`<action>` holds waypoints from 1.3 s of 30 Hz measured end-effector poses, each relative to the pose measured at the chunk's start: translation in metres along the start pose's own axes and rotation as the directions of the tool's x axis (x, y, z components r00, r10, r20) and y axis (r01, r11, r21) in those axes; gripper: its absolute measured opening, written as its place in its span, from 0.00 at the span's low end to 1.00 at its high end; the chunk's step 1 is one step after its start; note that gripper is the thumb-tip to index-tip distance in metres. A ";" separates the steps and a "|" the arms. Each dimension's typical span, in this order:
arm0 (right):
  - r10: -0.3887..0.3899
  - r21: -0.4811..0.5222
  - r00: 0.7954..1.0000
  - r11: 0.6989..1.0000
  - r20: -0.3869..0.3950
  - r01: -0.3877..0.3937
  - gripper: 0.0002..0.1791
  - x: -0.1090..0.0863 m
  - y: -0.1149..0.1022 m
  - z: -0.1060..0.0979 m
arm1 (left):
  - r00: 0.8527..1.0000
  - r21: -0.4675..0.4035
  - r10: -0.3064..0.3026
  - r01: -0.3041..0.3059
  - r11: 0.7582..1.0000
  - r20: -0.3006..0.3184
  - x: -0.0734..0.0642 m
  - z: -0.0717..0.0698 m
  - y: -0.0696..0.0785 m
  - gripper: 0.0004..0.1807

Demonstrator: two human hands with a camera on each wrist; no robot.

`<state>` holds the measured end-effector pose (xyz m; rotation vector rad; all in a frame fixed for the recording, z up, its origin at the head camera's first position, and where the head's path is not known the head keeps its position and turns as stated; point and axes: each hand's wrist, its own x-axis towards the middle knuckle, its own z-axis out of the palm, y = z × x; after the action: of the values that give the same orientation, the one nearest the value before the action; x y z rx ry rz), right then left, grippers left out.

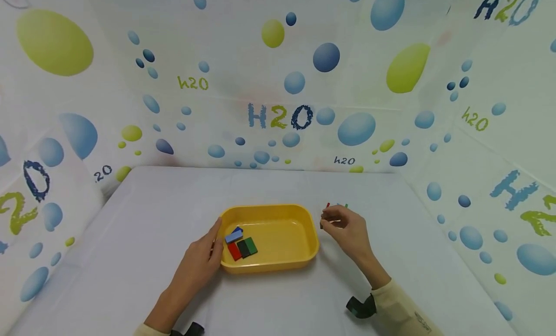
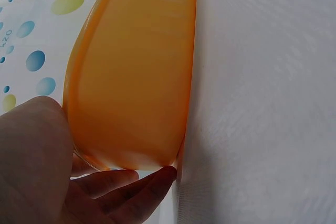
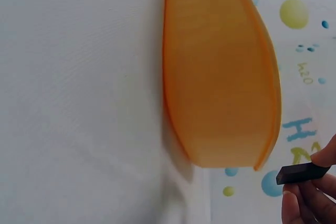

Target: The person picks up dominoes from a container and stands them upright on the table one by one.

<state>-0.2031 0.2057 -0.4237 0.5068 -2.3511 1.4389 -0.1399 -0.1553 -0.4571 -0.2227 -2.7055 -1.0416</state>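
A yellow plastic tray [image 1: 278, 237] lies on the white table. At its left end my left hand [image 1: 201, 259] holds the wall, fingers bent along the outside in the left wrist view. Inside the tray's left part lie small flat blocks: a light blue block [image 1: 233, 236] over a dark blue one [image 1: 238, 229], and a red block [image 1: 234, 251], a black block [image 1: 243, 249] and a green block [image 1: 250, 245] side by side. Just off the tray's right end, my right hand [image 1: 347, 230] pinches another small black block [image 3: 302, 173] between thumb and fingers.
Behind the right hand, a small red piece [image 1: 327, 204] and a green piece [image 1: 346, 205] show on the table, mostly hidden. A white cloth wall with blue and green spots surrounds the table [image 1: 143, 220]. Dark wrist devices [image 1: 361, 307] sit by the sleeves.
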 end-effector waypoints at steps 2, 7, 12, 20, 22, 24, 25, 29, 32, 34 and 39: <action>0.016 -0.009 1.000 1.000 0.002 -0.016 0.12 -0.003 -0.009 -0.002 | 1.000 0.000 0.001 -0.001 1.000 0.000 0.000 -0.001 0.000 0.30; 0.054 -0.016 0.998 0.998 0.017 -0.054 0.11 -0.008 -0.007 -0.006 | 1.000 0.000 -0.006 0.006 1.000 0.005 0.001 -0.001 0.000 0.31; 0.058 -0.041 0.998 0.998 0.027 -0.056 0.11 -0.012 0.020 -0.008 | 1.000 0.006 -0.007 0.007 1.000 0.007 0.001 0.000 0.000 0.31; 0.101 -0.113 0.994 0.989 0.040 -0.096 0.11 -0.018 0.031 -0.013 | 1.000 0.002 0.001 -0.001 1.000 0.003 0.001 0.000 0.001 0.31; 0.117 -0.120 0.992 0.987 0.049 -0.110 0.11 -0.019 0.032 -0.013 | 1.000 0.003 -0.002 0.002 1.000 0.003 0.001 0.000 0.000 0.31; 0.129 -0.120 0.990 0.985 0.059 -0.121 0.11 -0.019 0.034 -0.013 | 1.000 0.005 -0.009 0.009 1.000 0.005 0.001 0.001 0.000 0.31; 0.134 -0.117 0.989 0.985 0.063 -0.126 0.11 -0.020 0.035 -0.012 | 1.000 0.005 -0.012 0.012 1.000 0.005 0.001 0.001 -0.001 0.31; 0.137 -0.115 0.988 0.985 0.066 -0.129 0.11 -0.020 0.038 -0.010 | 1.000 0.011 -0.016 0.016 1.000 0.005 0.000 0.001 -0.002 0.31; 0.146 -0.117 0.987 0.984 0.069 -0.138 0.12 -0.021 0.040 -0.009 | 1.000 0.012 -0.008 0.008 1.000 0.001 0.000 0.001 -0.002 0.31; 0.156 -0.119 0.985 0.982 0.069 -0.148 0.12 -0.021 0.041 -0.009 | 1.000 0.013 -0.002 0.002 1.000 0.000 0.000 0.001 -0.002 0.30; 0.174 -0.115 0.982 0.980 0.072 -0.165 0.11 -0.021 0.043 -0.008 | 1.000 0.009 0.001 -0.001 1.000 0.004 0.000 0.000 -0.001 0.30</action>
<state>-0.2037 0.2342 -0.4636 0.3486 -2.5753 1.3753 -0.1405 -0.1559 -0.4574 -0.2251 -2.7127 -1.0303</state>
